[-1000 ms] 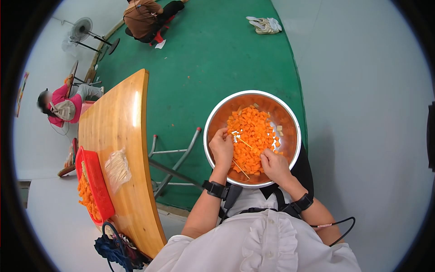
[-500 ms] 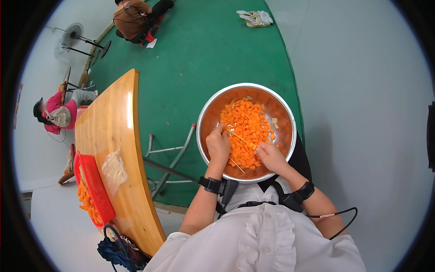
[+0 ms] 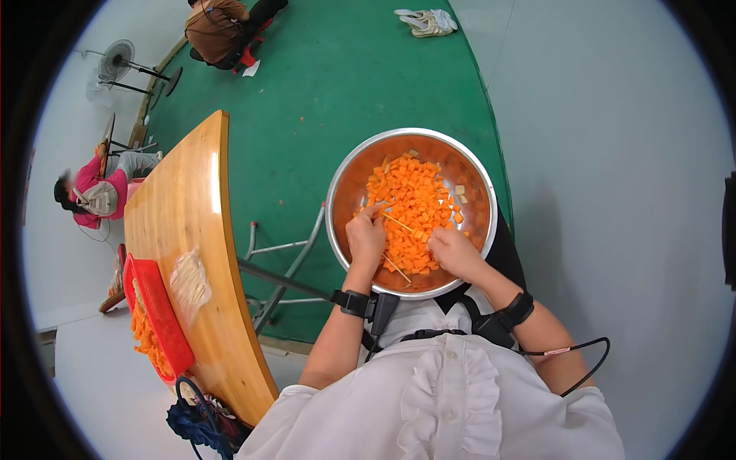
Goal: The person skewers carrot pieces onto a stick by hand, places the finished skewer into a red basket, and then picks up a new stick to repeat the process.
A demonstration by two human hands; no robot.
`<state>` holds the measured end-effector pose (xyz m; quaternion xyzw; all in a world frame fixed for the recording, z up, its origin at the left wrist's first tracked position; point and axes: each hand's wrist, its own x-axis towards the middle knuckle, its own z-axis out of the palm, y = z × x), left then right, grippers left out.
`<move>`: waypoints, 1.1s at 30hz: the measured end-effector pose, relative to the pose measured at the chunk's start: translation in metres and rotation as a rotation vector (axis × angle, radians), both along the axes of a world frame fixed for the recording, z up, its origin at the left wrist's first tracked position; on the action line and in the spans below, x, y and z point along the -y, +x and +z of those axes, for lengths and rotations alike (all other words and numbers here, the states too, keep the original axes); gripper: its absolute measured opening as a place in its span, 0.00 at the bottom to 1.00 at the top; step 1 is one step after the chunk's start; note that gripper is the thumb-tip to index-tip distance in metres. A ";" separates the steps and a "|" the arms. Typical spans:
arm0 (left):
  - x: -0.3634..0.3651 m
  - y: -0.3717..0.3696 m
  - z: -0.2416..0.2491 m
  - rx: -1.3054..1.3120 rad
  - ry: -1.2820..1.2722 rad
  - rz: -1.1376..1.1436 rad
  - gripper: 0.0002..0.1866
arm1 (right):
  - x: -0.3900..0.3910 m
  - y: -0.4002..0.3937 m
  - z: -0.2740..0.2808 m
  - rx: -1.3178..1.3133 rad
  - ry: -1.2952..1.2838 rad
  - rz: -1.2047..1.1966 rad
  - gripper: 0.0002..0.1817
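Observation:
A metal bowl (image 3: pixel 330 205) in front of my body holds a heap of orange carrot cubes (image 3: pixel 408 184), with a few pale cubes (image 3: pixel 460 190) among them. My left hand (image 3: pixel 365 238) is closed around thin wooden skewers over the bowl's left side. One skewer (image 3: pixel 396 223) slants from its fingers toward my right hand; another stick (image 3: pixel 396 267) pokes out below, over the carrots. Carrot cubes (image 3: pixel 419 237) sit at the first skewer's far end. There my right hand (image 3: pixel 452 251) is closed in a pinch, its fingertips at these cubes, partly hiding them.
On the left, a wooden table (image 3: pixel 207 199) bears a plastic bag of sticks (image 3: pixel 190 285) and a red basket (image 3: pixel 170 322) with orange pieces. Metal legs (image 3: pixel 287 264) stand beside the bowl. Two people (image 3: pixel 218 31) sit farther off. White shoes (image 3: pixel 426 23) lie on the green floor.
The whole view has shifted slightly, so the bowl and hands appear a little higher and farther left. Both hands keep nearly the same grip on the skewer and carrot cubes.

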<state>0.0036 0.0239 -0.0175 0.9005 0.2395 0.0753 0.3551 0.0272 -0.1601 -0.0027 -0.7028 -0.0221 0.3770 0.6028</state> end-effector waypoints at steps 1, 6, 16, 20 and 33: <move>0.000 0.000 0.000 -0.010 0.001 -0.001 0.12 | -0.001 0.006 0.001 -0.471 0.183 -0.073 0.07; 0.003 0.002 0.011 -0.054 -0.029 -0.002 0.12 | 0.010 0.017 -0.021 -0.559 0.257 -0.014 0.09; 0.010 0.003 0.005 -0.010 -0.066 -0.141 0.14 | -0.011 -0.006 -0.011 0.563 -0.366 0.127 0.11; 0.011 0.005 0.005 -0.043 -0.163 -0.190 0.15 | -0.011 -0.002 -0.012 0.654 -0.341 0.099 0.11; 0.020 0.008 -0.013 0.054 -0.645 -0.153 0.16 | -0.014 0.005 -0.016 0.636 -0.404 0.001 0.10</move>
